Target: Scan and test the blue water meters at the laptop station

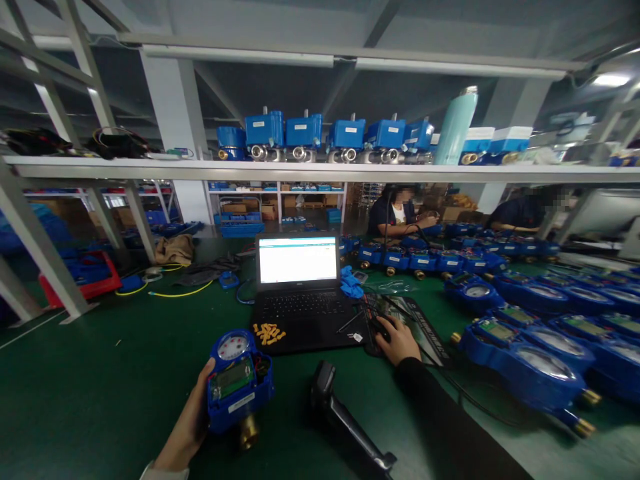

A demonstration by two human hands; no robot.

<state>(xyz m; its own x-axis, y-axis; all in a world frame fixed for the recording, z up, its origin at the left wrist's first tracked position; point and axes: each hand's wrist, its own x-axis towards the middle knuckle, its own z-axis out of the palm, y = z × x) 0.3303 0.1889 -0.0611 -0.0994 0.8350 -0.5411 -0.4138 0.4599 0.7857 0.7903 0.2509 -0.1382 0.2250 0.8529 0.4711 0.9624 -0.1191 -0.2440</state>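
My left hand (190, 410) clasps the near-left side of a blue plastic meter (240, 400) with a round white dial, its thumb along the smooth casing, the other fingers hidden. A cylindrical brass fitting (249, 433) juts from the meter, right of that hand. My right hand (401, 343) curves palm-down over a smooth black mouse (383, 325); I cannot tell how firmly. Between my hands lies a long-handled black plastic scanner (350, 427) on the green tabletop (125, 387).
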